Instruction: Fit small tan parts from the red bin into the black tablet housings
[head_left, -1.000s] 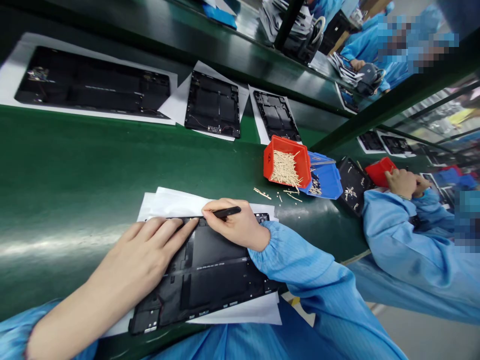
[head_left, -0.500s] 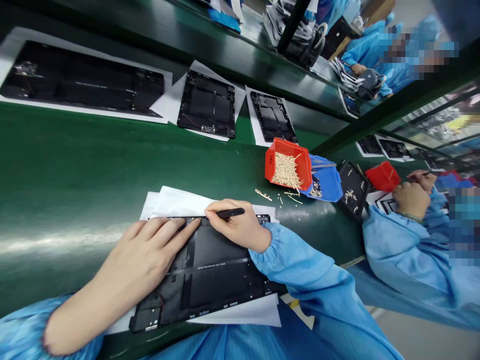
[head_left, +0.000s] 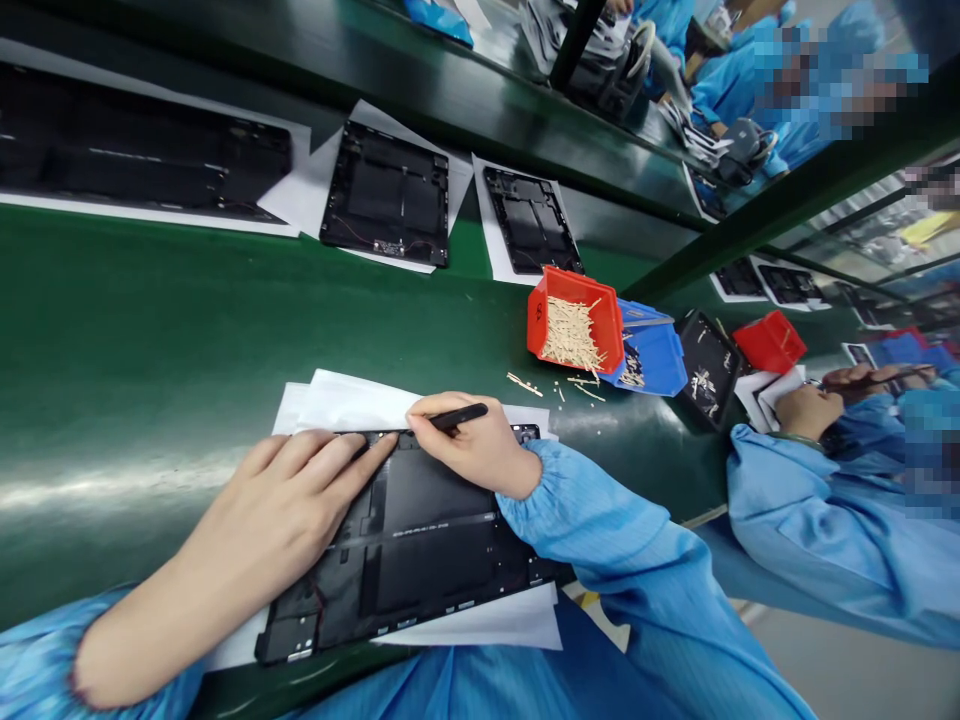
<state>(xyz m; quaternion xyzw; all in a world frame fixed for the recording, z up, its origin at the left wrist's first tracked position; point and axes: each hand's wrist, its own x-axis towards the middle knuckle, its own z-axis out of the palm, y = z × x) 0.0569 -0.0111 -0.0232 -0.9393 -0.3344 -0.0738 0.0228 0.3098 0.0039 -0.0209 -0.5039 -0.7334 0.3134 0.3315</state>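
The left hand lies open and flat, its fingers pressing on the upper edge of a black tablet frame. The right hand is closed on a black pen, held as if for writing, with the tip hidden behind the fingers at the frame's edge. The frame rests on white paper on a green tabletop. Firm, even pressure from the left hand should stop the frame sliding on the paper, and a low right wrist should steady the tip.

At 1 o'clock sit a red bin of wooden sticks and a blue bin, with loose sticks beside them. More frames lie at 12 o'clock. At 3 o'clock, a co-worker's hand holds a thin tool.
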